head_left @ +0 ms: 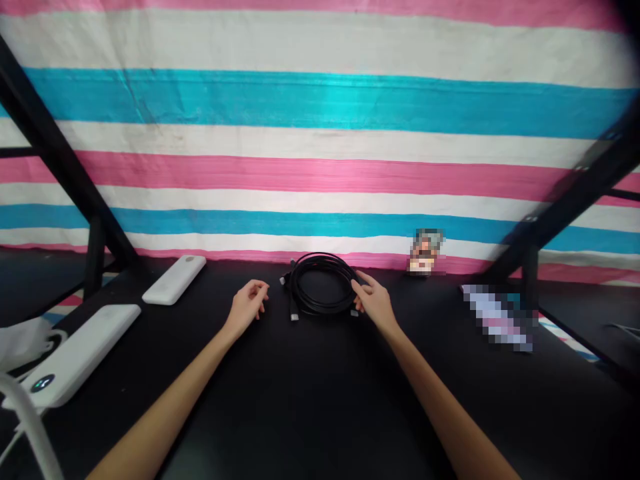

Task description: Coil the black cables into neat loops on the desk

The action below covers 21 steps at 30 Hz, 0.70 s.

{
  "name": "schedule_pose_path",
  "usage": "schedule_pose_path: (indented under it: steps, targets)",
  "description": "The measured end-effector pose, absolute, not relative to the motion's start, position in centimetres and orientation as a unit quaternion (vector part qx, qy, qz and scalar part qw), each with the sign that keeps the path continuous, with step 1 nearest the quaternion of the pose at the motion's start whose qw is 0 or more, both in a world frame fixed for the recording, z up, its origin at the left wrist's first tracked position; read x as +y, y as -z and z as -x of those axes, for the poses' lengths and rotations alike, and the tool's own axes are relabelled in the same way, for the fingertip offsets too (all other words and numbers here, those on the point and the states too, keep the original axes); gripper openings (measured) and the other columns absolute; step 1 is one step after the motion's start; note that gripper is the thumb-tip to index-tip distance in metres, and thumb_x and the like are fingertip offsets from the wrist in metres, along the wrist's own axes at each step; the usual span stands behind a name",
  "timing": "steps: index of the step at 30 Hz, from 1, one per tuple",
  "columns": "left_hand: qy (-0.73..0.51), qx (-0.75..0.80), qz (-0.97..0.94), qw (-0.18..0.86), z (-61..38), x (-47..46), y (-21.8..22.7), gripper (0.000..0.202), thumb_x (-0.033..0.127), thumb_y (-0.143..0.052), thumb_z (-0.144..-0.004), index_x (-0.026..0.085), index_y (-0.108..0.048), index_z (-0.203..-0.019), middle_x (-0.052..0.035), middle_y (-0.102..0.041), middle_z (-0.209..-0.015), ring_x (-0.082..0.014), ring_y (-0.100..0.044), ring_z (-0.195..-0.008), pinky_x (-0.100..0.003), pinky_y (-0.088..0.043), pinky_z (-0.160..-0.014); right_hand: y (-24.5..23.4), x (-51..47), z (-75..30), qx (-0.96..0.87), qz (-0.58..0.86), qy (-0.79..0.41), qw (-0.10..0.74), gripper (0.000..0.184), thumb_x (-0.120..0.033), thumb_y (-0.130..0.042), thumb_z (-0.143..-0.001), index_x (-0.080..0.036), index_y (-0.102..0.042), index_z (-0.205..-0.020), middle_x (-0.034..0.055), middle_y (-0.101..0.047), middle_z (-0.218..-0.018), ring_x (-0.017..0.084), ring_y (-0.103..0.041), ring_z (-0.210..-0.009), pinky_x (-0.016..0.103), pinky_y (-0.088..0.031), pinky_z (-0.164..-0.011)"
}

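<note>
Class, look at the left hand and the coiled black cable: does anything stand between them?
Nothing visible stands between the left hand and the cable; only the cable's own plugs stick out on that side. The right hand is at the opposite edge.

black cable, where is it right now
In the head view, the black cable lies coiled mid-picture on the table, between the left hand and the right hand, which is at its right edge.
</note>
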<state>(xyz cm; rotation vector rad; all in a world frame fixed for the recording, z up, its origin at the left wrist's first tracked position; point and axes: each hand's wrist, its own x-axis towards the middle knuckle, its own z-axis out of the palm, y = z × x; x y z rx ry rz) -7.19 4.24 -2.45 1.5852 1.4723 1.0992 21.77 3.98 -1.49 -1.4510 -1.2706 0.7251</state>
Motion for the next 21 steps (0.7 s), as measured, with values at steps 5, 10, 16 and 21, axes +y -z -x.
schedule_pose_path:
  steps: [5,10,16,21]
  targets:
    - [-0.32,0.562,-0.709,0.281,6.5,3.3,1.5,0.043,0.052,-0.034,-0.083,0.022,-0.063,-0.075,0.001,-0.058,-0.06,-0.0139,-0.055,-0.056,-0.023,-0.038,-0.051,1.5,4.3,-21.4,-0.487,0.538,-0.323,0.608,0.057,-0.044,-0.06,-0.076,-0.009,-0.057,-0.12,-0.01,-0.04,-0.036,0.005,-0.036,-0.03,0.017,-0.033,-0.031]
    - [-0.24,0.542,-0.783,0.186,5.5,2.4,1.1,0.037,0.046,-0.037,-0.085,0.022,-0.06,-0.07,-0.0007,-0.059,-0.064,-0.0182,-0.057,-0.07,-0.024,-0.033,-0.059,1.7,4.7,-21.8,-0.364,0.53,-0.432,0.633,0.044,-0.033,-0.074,-0.064,-0.014,-0.066,-0.103,-0.0015,-0.062,-0.065,0.008,-0.058,-0.05,0.02,-0.053,-0.049]
    - [-0.184,0.553,-0.805,0.115,5.8,2.6,1.0,0.029,0.038,-0.034,-0.087,0.023,-0.057,-0.079,-0.0004,-0.057,-0.065,-0.017,-0.056,-0.072,-0.023,-0.031,-0.056,1.8,4.6,-22.2,-0.404,0.546,-0.412,0.608,0.034,-0.027,-0.076,-0.06,-0.014,-0.067,-0.089,0.0026,-0.064,-0.081,0.011,-0.064,-0.063,0.022,-0.057,-0.057]
    - [-0.173,0.598,-0.78,0.064,7.3,3.2,0.9,0.027,0.035,-0.034,-0.087,0.021,-0.057,-0.08,-0.0022,-0.056,-0.068,-0.0173,-0.055,-0.073,-0.024,-0.034,-0.057,1.9,4.4,-23.4,-0.449,0.614,-0.33,0.559,0.035,-0.039,-0.057,-0.076,-0.015,-0.063,-0.099,0.0031,-0.063,-0.081,0.01,-0.059,-0.051,0.021,-0.048,-0.043]
